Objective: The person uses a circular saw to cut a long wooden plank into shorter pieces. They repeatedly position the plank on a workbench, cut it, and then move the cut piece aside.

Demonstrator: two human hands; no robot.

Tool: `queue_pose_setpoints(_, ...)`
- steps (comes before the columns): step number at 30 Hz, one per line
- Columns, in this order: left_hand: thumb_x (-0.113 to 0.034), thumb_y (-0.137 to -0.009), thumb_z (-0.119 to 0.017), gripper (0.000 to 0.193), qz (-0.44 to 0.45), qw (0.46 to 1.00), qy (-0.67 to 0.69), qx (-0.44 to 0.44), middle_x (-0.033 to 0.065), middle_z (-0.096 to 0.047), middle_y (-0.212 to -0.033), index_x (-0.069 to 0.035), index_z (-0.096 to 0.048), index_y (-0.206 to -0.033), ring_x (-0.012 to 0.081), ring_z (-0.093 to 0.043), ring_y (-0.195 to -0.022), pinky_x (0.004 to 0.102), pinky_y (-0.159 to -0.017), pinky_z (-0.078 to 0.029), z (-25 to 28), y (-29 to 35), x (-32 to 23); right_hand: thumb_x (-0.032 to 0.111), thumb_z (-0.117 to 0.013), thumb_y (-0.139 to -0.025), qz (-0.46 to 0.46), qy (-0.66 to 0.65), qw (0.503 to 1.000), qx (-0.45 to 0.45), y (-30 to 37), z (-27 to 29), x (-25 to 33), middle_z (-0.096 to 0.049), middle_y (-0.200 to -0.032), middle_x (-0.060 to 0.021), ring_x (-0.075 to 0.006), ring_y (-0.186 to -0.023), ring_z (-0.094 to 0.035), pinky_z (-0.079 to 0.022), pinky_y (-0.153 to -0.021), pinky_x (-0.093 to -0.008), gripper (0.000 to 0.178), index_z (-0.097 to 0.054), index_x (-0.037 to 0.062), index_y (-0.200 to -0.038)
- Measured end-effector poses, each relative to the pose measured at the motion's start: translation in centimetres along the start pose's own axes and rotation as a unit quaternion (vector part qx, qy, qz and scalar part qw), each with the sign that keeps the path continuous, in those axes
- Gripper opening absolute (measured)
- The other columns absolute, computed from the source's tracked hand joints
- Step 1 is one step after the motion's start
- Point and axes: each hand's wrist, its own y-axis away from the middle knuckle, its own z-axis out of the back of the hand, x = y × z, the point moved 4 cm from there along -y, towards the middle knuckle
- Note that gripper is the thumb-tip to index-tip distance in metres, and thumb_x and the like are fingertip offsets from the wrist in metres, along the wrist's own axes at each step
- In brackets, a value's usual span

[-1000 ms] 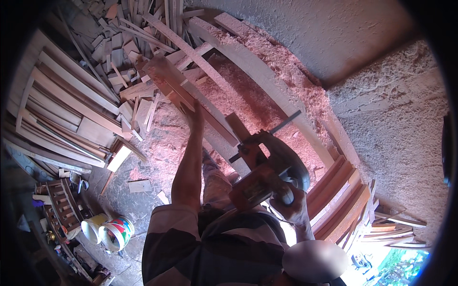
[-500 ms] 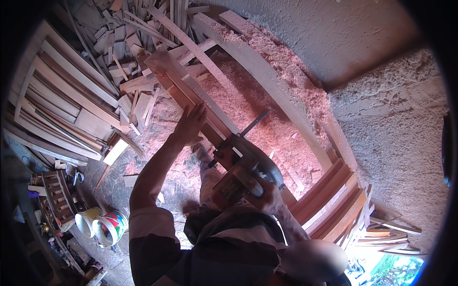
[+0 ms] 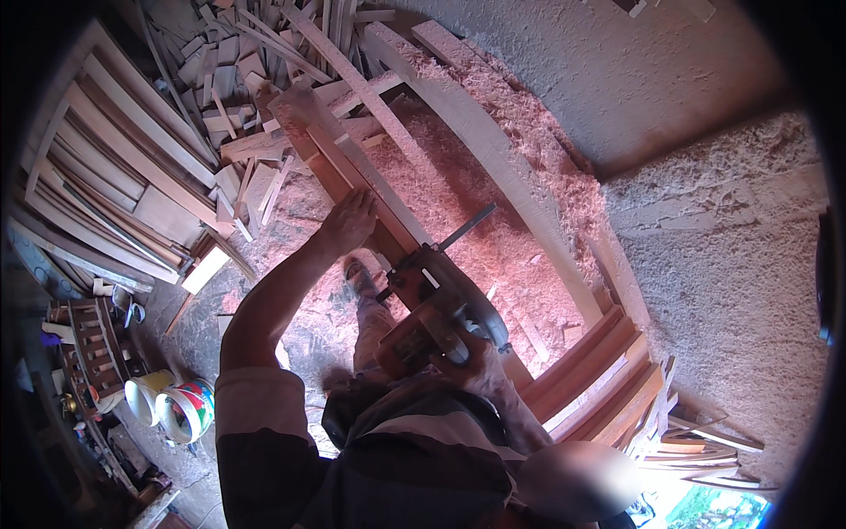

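My right hand [image 3: 478,360] is wrapped round the handle of a circular saw [image 3: 421,333], which rests on a long reddish board [image 3: 397,240]. A metal guide bar [image 3: 469,225] sticks out from the saw's far right side. Whether the blade is in the wood is hidden under the saw body. Ahead of the saw, my left hand [image 3: 354,219] lies on the board with fingers stretched out, holding nothing. A narrow strip [image 3: 330,152] lies along the board beyond it.
Curved boards [image 3: 132,132] are stacked at the left. Wood offcuts [image 3: 225,75] pile up at the far left. A long pale beam [image 3: 502,150] lies over sawdust [image 3: 441,203]. Several reddish boards [image 3: 599,361] stand at the right. Buckets [image 3: 187,413] stand at the lower left.
The view has shifted slightly. My left hand's fingers have come closer together on the board. The saw stays on the board in my right hand, with little visible advance.
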Motion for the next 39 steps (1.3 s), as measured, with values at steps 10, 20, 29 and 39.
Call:
queue_pose_setpoints(10, -0.026, -0.086, -0.061, 0.048, -0.015, 0.994, 0.016, 0.108, 0.0215, -0.059, -0.139, 0.001, -0.063, -0.126, 0.0331, -0.053, -0.134, 0.0436, -0.119, -0.038, -1.2, 0.1, 0.8, 0.019, -0.077, -0.083, -0.021, -0.005, 0.999, 0.032, 0.1, -0.3, -1.7, -0.073, -0.096, -0.0206, -0.0353, -0.092, -0.074, -0.058, -0.079, -0.0428, 0.044, -0.064, 0.0047, -0.123)
queue_pose_setpoints(20, -0.021, -0.090, -0.057, 0.047, -0.033, 0.982, 0.061, 0.177, 0.0170, -0.058, -0.142, -0.001, -0.061, -0.132, 0.0298, -0.051, -0.136, 0.0411, -0.120, -0.037, 0.2, -0.7, 2.2, 0.017, -0.077, -0.081, -0.020, -0.025, 0.999, 0.034, -1.8, -1.2, -1.8, -0.072, -0.096, -0.0220, -0.0376, -0.093, -0.073, -0.058, -0.078, -0.0435, 0.045, -0.063, 0.0033, -0.122)
queue_pose_setpoints(29, -0.022, -0.086, -0.065, 0.044, -0.044, 0.989, 0.077, 0.120, 0.0135, -0.063, -0.135, -0.002, -0.066, -0.125, 0.0268, -0.054, -0.132, 0.0386, -0.117, -0.040, 0.1, -1.0, 5.4, 0.015, -0.076, -0.081, 0.002, -0.044, 0.999, 0.032, -4.3, -2.2, -1.4, -0.071, -0.099, -0.0228, -0.0404, -0.095, -0.071, -0.057, -0.078, -0.0438, 0.049, -0.062, 0.0026, -0.126)
queue_pose_setpoints(39, -0.034, -0.072, -0.082, 0.071, -0.032, 0.968, 0.125, 0.216, 0.0160, -0.057, -0.143, 0.000, -0.061, -0.131, 0.0292, -0.049, -0.138, 0.0396, -0.119, -0.037, -2.3, -0.5, 9.0, 0.011, -0.074, -0.082, 0.035, -0.059, 0.998, 0.012, -8.0, -3.2, -0.2, -0.071, -0.108, -0.0225, -0.0380, -0.103, -0.071, -0.056, -0.084, -0.0423, 0.052, -0.061, 0.0034, -0.131)
